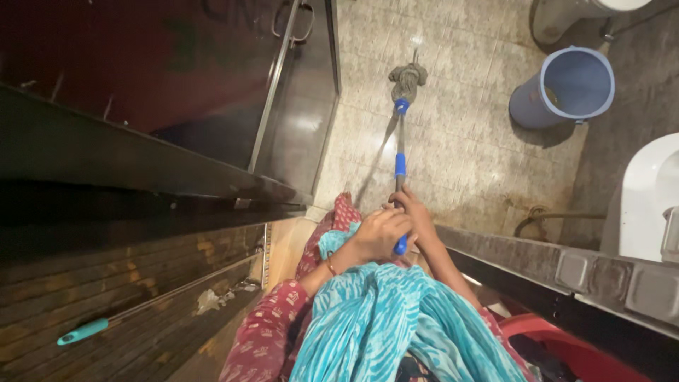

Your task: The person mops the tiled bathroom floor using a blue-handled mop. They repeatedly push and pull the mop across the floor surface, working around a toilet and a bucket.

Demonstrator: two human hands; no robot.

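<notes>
The mop (pixel 400 152) stands out ahead of us on the tiled bathroom floor (pixel 460 141), its grey string head (pixel 408 78) resting on the tiles and its slim metal handle with blue fittings running back toward our body. We grip the near end of that handle with both hands: our left hand (pixel 380 232) is closed around it from the left, and our right hand (pixel 414 212) is wrapped around it just beside, the two touching each other. A thin bangle sits on our left wrist, and a turquoise patterned scarf (pixel 396 325) hangs over our dark red sleeves. To the right of the mop head, well apart from it, a blue bucket (pixel 566 88) stands on the floor, and a white fixture (pixel 647 198) shows at the right edge. At the left, a dark door (pixel 297 106) stands open, and a tool with a turquoise grip (pixel 83 331) lies on the wooden boards beside us.
</notes>
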